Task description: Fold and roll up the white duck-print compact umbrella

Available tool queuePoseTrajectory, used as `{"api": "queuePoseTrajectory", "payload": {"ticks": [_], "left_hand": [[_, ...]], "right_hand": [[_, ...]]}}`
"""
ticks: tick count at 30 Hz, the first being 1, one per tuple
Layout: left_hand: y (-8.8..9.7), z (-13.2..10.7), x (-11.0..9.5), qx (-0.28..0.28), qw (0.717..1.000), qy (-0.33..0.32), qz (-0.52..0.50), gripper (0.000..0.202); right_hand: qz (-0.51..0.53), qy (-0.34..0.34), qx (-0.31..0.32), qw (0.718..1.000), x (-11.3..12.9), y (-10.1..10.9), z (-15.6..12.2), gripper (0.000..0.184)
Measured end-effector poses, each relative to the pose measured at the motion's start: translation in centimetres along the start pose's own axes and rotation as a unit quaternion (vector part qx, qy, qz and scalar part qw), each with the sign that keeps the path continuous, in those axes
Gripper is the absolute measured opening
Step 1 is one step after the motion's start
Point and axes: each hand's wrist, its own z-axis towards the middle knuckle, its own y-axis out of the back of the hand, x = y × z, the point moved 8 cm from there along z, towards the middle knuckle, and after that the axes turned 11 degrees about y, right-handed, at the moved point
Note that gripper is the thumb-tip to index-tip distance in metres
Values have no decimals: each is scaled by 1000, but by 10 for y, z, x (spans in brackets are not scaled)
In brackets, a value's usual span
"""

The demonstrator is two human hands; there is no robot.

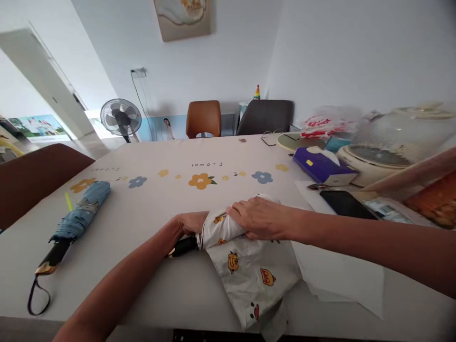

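A white umbrella (245, 266) printed with yellow cartoon figures lies across the table's near side. Its black handle (185, 246) points left, and a loose flap of its cloth hangs over the front edge. My left hand (194, 222) holds the umbrella beside the handle, with its fingers mostly hidden behind the cloth. On top of the rolled canopy, my right hand (258, 218) is closed, its fingers curled over the fabric. A folded blue umbrella (83, 211) with a black handle and a wrist strap rests at the left.
White paper sheets (342, 275) lie under my right forearm. Farther right are a black phone (347, 204), a purple tissue box (320, 165) and a glass-lidded pot (377, 161). Eyeglasses (269, 138) sit at the back. Chairs (204, 116) and a fan (121, 117) stand beyond the table (153, 280).
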Motion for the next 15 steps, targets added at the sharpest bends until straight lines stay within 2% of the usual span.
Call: {"api": "queuePoseTrajectory", "payload": {"ticks": [3,10,15], "left_hand": [[-5,0,2,11,1000,25,-11,58],[-3,-3,3,0,999,45,-20,47],[3,-18,-4,16,997,7,-74,42]], "right_hand": [[-11,-8,16,1000,1,-3,1,26],[-28,-5,6,1000,3,-8,3,20],[-123,-3,-31,992,2,0,1,13]]}}
